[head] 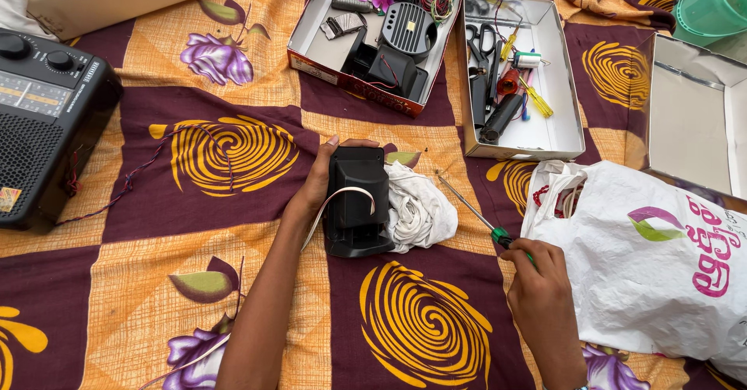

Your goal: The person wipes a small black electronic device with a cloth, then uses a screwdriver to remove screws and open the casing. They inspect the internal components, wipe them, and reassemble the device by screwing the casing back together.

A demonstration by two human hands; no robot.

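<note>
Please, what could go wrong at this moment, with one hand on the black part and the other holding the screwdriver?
1. The right hand holds the screwdriver with its thin tip toward the white cloth and the left hand; a slip could perhaps jab the fingers.
2. The black part lies on soft patterned fabric, gripped from one side only, so it might shift under pressure.
3. The white strip looped over it could snag the tool.
</note>
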